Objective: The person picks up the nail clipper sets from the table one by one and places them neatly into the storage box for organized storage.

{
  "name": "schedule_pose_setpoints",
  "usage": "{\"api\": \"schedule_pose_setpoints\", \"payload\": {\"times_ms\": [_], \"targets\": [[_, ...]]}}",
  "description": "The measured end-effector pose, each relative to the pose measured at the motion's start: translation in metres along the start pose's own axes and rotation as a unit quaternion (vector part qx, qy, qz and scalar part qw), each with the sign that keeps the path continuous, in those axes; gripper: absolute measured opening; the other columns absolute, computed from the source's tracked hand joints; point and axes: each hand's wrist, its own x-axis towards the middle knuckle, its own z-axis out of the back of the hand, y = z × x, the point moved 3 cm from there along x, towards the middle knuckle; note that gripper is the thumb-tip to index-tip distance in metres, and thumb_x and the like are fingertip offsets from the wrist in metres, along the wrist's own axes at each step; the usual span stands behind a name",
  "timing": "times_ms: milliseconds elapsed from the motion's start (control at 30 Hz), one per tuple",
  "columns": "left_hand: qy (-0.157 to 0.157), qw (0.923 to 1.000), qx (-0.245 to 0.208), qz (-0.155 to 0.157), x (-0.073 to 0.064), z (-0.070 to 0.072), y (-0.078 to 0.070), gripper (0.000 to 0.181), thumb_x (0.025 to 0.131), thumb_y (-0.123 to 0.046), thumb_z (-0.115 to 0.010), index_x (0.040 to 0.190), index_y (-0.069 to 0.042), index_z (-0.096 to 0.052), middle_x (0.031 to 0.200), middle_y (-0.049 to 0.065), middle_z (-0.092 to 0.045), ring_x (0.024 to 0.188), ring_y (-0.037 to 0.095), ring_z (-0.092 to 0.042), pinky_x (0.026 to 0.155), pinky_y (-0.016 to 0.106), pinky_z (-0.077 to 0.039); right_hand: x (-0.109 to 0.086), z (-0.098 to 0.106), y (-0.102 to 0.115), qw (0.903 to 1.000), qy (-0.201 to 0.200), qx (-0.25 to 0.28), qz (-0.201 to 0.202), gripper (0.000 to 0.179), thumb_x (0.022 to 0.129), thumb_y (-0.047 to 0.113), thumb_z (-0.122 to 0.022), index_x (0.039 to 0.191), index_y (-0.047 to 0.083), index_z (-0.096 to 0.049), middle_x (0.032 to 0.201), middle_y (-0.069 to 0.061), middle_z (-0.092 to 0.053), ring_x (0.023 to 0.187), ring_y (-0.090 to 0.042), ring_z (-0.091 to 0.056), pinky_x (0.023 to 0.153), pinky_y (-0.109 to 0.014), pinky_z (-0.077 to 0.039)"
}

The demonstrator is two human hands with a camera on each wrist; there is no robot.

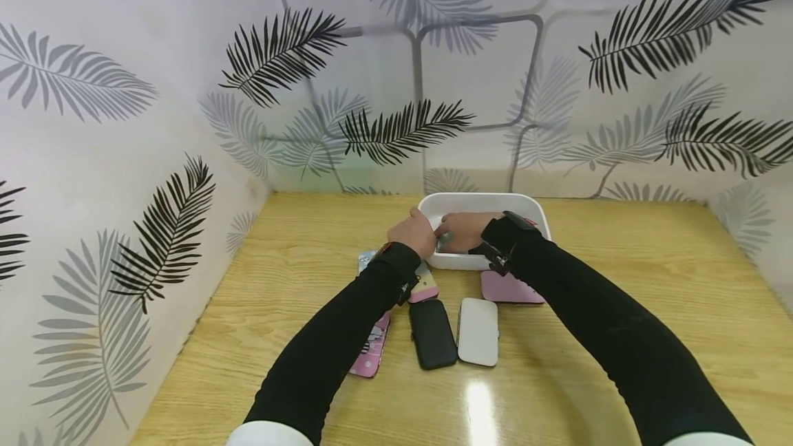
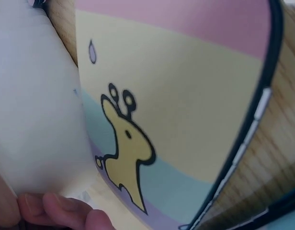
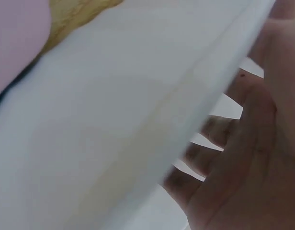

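In the head view my left hand (image 1: 414, 232) grips the left rim of a white plastic basin (image 1: 486, 261). Its curled fingers (image 2: 66, 209) show low against the white wall in the left wrist view. My right hand (image 1: 464, 229) reaches down inside the basin, pointing left towards the left hand. From the right wrist, its slightly spread fingers (image 3: 205, 158) pass behind the rim, tips hidden. A small greenish thing (image 1: 445, 239) shows under those fingers; I cannot tell whether they hold it. Just below the left wrist lies a flat case with a giraffe picture (image 2: 126, 148).
In front of the basin lie a black case (image 1: 432, 334), a white case (image 1: 478, 331) and a pink-mauve case (image 1: 511, 288). A pink patterned case (image 1: 372, 349) and a light blue one (image 1: 365, 260) are partly hidden by the left arm. A patterned wall (image 1: 471, 150) stands behind the wooden table (image 1: 619, 260).
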Motion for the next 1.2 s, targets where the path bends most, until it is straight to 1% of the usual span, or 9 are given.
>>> {"api": "schedule_pose_setpoints", "payload": {"times_ms": [67,300,467,567,700,833,933,1033,1200], "targets": [[0.005,1.0,-0.001,-0.002,-0.002,0.001,0.0,0.056,0.103,-0.035,-0.053,0.145,0.0,-0.039,0.104,0.015,-0.071,0.086,0.028,-0.07,0.077,0.041,-0.054,-0.001,0.0,0.0,0.9999,0.002,0.01,0.002,0.044,0.098,0.029,-0.059,0.137,0.009,-0.063,0.134,-0.018,-0.061,0.119,-0.029,-0.059,0.106,-0.045,-0.043],[0.004,1.0,0.0,-0.004,-0.002,0.001,-0.002,0.055,0.102,-0.034,-0.055,0.143,0.0,-0.04,0.104,0.015,-0.071,0.087,0.028,-0.071,0.077,0.041,-0.055,-0.004,-0.004,-0.002,0.9992,0.002,0.033,-0.021,0.045,0.098,0.026,-0.058,0.141,0.01,-0.06,0.144,-0.022,-0.053,0.131,-0.034,-0.053,0.112,-0.048,-0.038],[0.013,0.9999,0.003,-0.003,-0.002,-0.001,-0.002,0.059,0.102,-0.033,-0.055,0.147,0.001,-0.037,0.105,0.014,-0.072,0.089,0.028,-0.071,0.08,0.042,-0.055,-0.009,-0.009,-0.004,0.9987,-0.024,0.04,-0.021,0.051,0.1,0.027,-0.059,0.148,0.011,-0.052,0.153,-0.024,-0.045,0.142,-0.039,-0.043,0.116,-0.05,-0.034],[0.014,0.9999,0.004,0.0,-0.002,-0.001,-0.002,0.06,0.102,-0.032,-0.055,0.148,0.001,-0.036,0.106,0.014,-0.072,0.092,0.028,-0.071,0.082,0.042,-0.054,-0.018,-0.005,-0.003,0.9969,-0.056,0.055,-0.002,0.052,0.101,0.025,-0.058,0.15,0.011,-0.05,0.153,-0.024,-0.044,0.143,-0.039,-0.042,0.115,-0.05,-0.035],[0.004,0.9999,0.007,0.007,-0.003,0.001,-0.003,0.055,0.102,-0.032,-0.055,0.145,0.0,-0.039,0.108,0.014,-0.071,0.093,0.027,-0.071,0.083,0.041,-0.055,-0.04,0.002,0.001,0.99,-0.114,0.078,0.028,0.042,0.1,0.018,-0.059,0.141,0.008,-0.059,0.144,-0.017,-0.057,0.133,-0.033,-0.054,0.108,-0.047,-0.043],[0.003,0.9998,0.012,0.015,-0.003,0.001,-0.002,0.054,0.103,-0.032,-0.053,0.145,-0.001,-0.04,0.109,0.012,-0.072,0.092,0.025,-0.071,0.081,0.039,-0.056,-0.069,0.008,0.015,0.9772,-0.187,0.082,0.06,0.031,0.098,0.008,-0.057,0.128,0.005,-0.068,0.128,-0.012,-0.066,0.113,-0.026,-0.064,0.094,-0.042,-0.05],[0.005,0.9998,0.009,0.017,-0.002,0.001,-0.002,0.055,0.103,-0.032,-0.052,0.146,-0.001,-0.039,0.111,0.012,-0.071,0.092,0.025,-0.071,0.081,0.039,-0.056,-0.095,0.009,0.027,0.9665,-0.24,0.055,0.072,0.026,0.098,0.007,-0.056,0.12,0.008,-0.071,0.118,-0.007,-0.068,0.103,-0.021,-0.064,0.088,-0.038,-0.051],[0.004,0.9999,0.003,0.015,-0.001,0.001,-0.002,0.056,0.104,-0.032,-0.051,0.148,-0.001,-0.037,0.112,0.012,-0.07,0.092,0.024,-0.07,0.081,0.039,-0.055,-0.118,0.006,0.036,0.9573,-0.279,0.016,0.075,0.023,0.096,0.007,-0.06,0.115,0.011,-0.073,0.113,-0.003,-0.068,0.099,-0.017,-0.061,0.085,-0.037,-0.051],[0.009,0.9999,0.001,0.01,0.0,0.001,-0.002,0.06,0.104,-0.033,-0.05,0.152,-0.001,-0.033,0.112,0.012,-0.07,0.091,0.023,-0.069,0.082,0.038,-0.055,-0.146,-0.007,0.043,0.9452,-0.309,-0.037,0.1,0.021,0.09,0.005,-0.069,0.109,0.013,-0.074,0.106,0.001,-0.067,0.097,-0.014,-0.062,0.084,-0.035,-0.054]]}}
